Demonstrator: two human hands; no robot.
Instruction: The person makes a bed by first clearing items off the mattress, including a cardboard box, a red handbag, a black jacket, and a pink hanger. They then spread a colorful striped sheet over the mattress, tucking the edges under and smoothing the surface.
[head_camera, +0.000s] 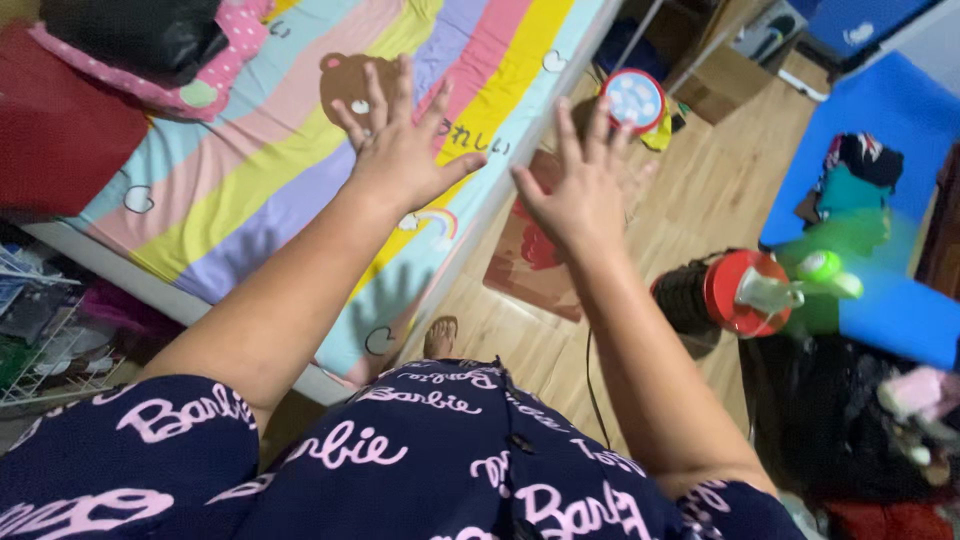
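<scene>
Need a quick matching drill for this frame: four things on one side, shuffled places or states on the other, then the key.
1. left hand
2. right hand
3. round red-rimmed toy
4. dark bag

A. on the wooden floor beside the bed
B. open, fingers spread, above the striped sheet
C. on the bed's far corner, on a pink dotted cloth
D. open, above the floor at the bed's edge

Pairs: 1-B, 2-D, 3-A, 4-C
</scene>
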